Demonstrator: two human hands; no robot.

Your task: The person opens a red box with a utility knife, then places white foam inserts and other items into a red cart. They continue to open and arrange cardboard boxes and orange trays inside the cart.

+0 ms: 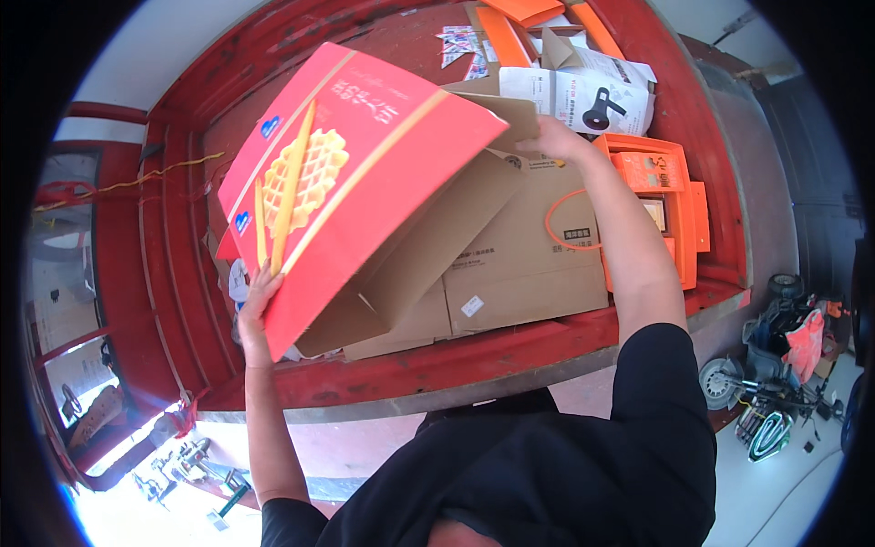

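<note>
A large red cardboard box [383,137], printed with waffles and bearing writing, is tilted over the red metal cargo bed in front of me. Its brown inner side and loose flaps face down and toward me. My left hand [257,311] grips its near left corner, with the fingers on the printed face. At the far right of the box, my right hand [557,141] holds a brown cardboard flap [509,113]; some of its fingers are hidden behind the board. Under the box lies a flattened brown carton [526,273] with printing and a small white label.
Orange boxes [656,164], one with a thin orange cord handle [548,217], lie at the right of the bed. A white box picturing a megaphone [615,92] and orange card pieces [506,37] are at the far side. The bed's red rim [478,355] runs before me; a parked scooter [745,376] stands right.
</note>
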